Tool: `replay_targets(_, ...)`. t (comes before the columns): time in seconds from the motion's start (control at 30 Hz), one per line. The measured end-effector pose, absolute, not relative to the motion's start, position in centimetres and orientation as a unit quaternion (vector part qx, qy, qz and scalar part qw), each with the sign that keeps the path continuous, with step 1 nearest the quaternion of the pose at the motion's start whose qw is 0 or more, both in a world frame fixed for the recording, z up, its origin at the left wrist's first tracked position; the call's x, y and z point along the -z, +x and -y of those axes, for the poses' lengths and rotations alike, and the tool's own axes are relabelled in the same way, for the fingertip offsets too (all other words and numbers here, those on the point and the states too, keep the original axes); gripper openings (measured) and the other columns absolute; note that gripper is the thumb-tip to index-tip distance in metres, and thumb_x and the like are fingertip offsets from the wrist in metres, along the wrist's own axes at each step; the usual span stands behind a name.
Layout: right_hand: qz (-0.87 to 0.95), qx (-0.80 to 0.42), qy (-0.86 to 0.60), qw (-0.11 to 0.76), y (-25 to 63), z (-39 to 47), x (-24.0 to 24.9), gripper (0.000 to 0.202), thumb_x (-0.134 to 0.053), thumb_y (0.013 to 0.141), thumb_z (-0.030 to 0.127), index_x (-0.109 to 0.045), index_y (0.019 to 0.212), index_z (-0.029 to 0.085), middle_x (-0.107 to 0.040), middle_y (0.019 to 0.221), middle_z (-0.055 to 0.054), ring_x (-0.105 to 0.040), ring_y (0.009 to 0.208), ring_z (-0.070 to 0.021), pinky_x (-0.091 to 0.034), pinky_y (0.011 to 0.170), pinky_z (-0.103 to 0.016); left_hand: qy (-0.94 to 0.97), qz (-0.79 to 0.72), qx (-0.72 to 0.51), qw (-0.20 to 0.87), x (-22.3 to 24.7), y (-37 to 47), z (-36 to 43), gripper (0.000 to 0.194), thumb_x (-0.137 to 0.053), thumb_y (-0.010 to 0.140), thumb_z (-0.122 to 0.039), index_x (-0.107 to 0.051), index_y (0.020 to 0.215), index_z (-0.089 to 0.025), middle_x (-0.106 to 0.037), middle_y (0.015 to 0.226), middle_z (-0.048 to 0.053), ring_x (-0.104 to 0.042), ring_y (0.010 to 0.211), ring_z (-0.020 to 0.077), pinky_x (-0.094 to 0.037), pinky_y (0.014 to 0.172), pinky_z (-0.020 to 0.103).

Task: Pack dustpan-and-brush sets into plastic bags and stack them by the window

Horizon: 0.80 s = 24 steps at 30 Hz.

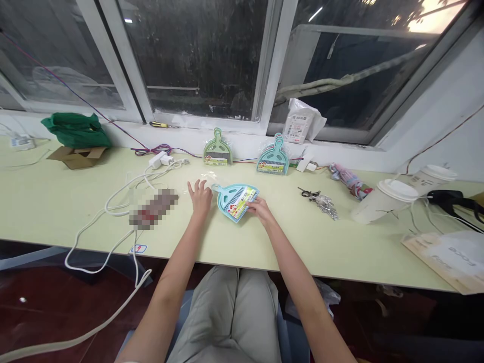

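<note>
A light-blue mini dustpan and brush set [231, 197] with a printed label lies tilted over the table, its handle pointing left. My right hand [260, 209] grips its wide right edge, thumb on the label. At the handle end, a clear plastic wrapper [210, 176] spreads over the table. My left hand [201, 196] rests beside the handle at the wrapper, fingers spread apart; whether a fingertip touches the film is hard to make out. A green dustpan set [217, 151] and a stack of blue dustpan sets [274, 159] stand against the wall behind.
White cables [109, 204] and a blurred-out object [153, 209] lie left. Keys [323, 201], a folded umbrella [350, 180] and paper cups [385, 199] are right. A green bag [75, 128] sits on a cardboard box [77, 157]. A screwdriver [159, 124] lies on the sill.
</note>
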State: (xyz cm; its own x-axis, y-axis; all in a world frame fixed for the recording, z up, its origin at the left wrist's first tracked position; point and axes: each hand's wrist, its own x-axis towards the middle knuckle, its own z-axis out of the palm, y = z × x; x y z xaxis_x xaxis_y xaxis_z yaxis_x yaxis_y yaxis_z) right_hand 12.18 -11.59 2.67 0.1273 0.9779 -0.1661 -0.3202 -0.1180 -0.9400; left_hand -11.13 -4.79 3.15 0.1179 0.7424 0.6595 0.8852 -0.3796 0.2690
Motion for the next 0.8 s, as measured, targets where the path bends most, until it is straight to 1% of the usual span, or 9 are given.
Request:
replay_targets(0.13, 0.36, -0.582, -0.477, 0.552, 11.5, 11.7, -2.6, 0.035, -0.077, 0.063, 0.01, -0.063, 0.094, 0.017, -0.075, 0.083, -0.003, -0.072, 0.073, -0.0187, -0.062, 0.069, -0.031, -0.787, 0.483, 0.381, 0.054, -3.7, -9.7, 5.8, 0.021, -0.051, 0.086, -0.024, -0.069, 0.075, -0.023, -0.06, 0.126, 0.006, -0.04, 0.131, 0.0289, 0.004, 0.117, 0.059)
replay_targets(0.23, 0.35, -0.56, -0.466, 0.588, 11.1, 11.6, -2.4, 0.037, -0.081, 0.061, 0.016, -0.063, 0.094, 0.017, -0.075, 0.08, -0.003, -0.072, 0.076, -0.02, -0.061, 0.073, -0.033, -0.778, 0.47, 0.417, 0.006, -4.8, -8.4, 7.0, 0.019, -0.053, 0.088, -0.035, -0.07, 0.091, -0.026, -0.053, 0.136, 0.004, -0.033, 0.137, 0.0281, 0.0, 0.118, 0.057)
replay_targets(0.27, 0.344, -0.55, -0.459, 0.607, 11.0, 11.6, -2.4, 0.037, -0.081, 0.061, 0.019, -0.063, 0.093, 0.018, -0.075, 0.081, -0.003, -0.072, 0.078, -0.0205, -0.061, 0.075, -0.034, -0.75, 0.488, 0.447, -0.011, -5.2, -8.1, 7.2, 0.025, -0.055, 0.087, -0.039, -0.068, 0.102, -0.025, -0.046, 0.143, 0.006, -0.027, 0.141, 0.0291, -0.002, 0.118, 0.056)
replay_targets(0.33, 0.328, -0.53, -0.445, 0.642, 11.0, 11.5, -2.5, 0.037, -0.082, 0.059, 0.023, -0.063, 0.091, 0.017, -0.075, 0.083, -0.004, -0.072, 0.081, -0.0212, -0.06, 0.077, -0.034, -0.654, 0.538, 0.527, -0.066, -5.6, -7.8, 7.3, 0.052, -0.056, 0.085, -0.049, -0.053, 0.13, -0.023, -0.029, 0.154, 0.01, -0.017, 0.145, 0.0302, -0.011, 0.117, 0.054)
replay_targets(0.4, 0.315, -0.52, -0.437, 0.663, 11.0, 11.3, -2.6, 0.038, -0.083, 0.057, 0.026, -0.064, 0.088, 0.017, -0.075, 0.083, -0.004, -0.072, 0.083, -0.0217, -0.06, 0.078, -0.034, -0.552, 0.554, 0.593, -0.194, -5.5, -7.7, 6.6, 0.073, -0.051, 0.085, -0.057, -0.03, 0.146, -0.022, -0.022, 0.156, 0.015, -0.021, 0.145, 0.0283, -0.026, 0.114, 0.049)
replay_targets(0.47, 0.313, -0.522, -0.435, 0.663, 11.0, 11.2, -2.8, 0.039, -0.084, 0.055, 0.027, -0.064, 0.087, 0.017, -0.075, 0.082, -0.005, -0.072, 0.083, -0.0221, -0.059, 0.077, -0.034, -0.49, 0.513, 0.586, -0.391, -5.1, -7.8, 5.6, 0.075, -0.039, 0.087, -0.064, -0.024, 0.147, -0.022, -0.034, 0.15, 0.016, -0.039, 0.136, 0.027, -0.041, 0.104, 0.044)
replay_targets(0.57, 0.321, -0.524, -0.441, 0.654, 11.0, 11.1, -2.8, 0.038, -0.083, 0.055, 0.029, -0.064, 0.085, 0.016, -0.074, 0.08, -0.005, -0.071, 0.083, -0.0221, -0.059, 0.076, -0.033, -0.468, 0.405, 0.483, -0.619, -4.2, -7.5, 4.6, 0.075, -0.032, 0.084, -0.072, -0.044, 0.136, -0.019, -0.056, 0.132, 0.016, -0.057, 0.119, 0.0306, -0.049, 0.094, 0.045)
replay_targets(0.67, 0.31, -0.505, -0.442, 0.673, 11.1, 11.1, -2.7, 0.036, -0.082, 0.057, 0.03, -0.064, 0.085, 0.017, -0.074, 0.083, -0.005, -0.071, 0.084, -0.0209, -0.058, 0.076, -0.032, -0.476, 0.324, 0.449, -0.684, -3.6, -6.3, 4.8, 0.07, -0.042, 0.081, -0.073, -0.056, 0.124, -0.02, -0.063, 0.125, 0.012, -0.055, 0.12, 0.0341, -0.047, 0.098, 0.048)
replay_targets(0.8, 0.279, -0.48, -0.44, 0.706, 11.1, 10.9, -2.5, 0.036, -0.081, 0.058, 0.029, -0.063, 0.087, 0.017, -0.073, 0.086, -0.005, -0.07, 0.085, -0.0202, -0.059, 0.074, -0.03, -0.485, 0.242, 0.458, -0.705, -3.3, -5.0, 5.5, 0.069, -0.045, 0.08, -0.073, -0.054, 0.126, -0.023, -0.06, 0.13, 0.011, -0.051, 0.126, 0.0328, -0.041, 0.104, 0.05)
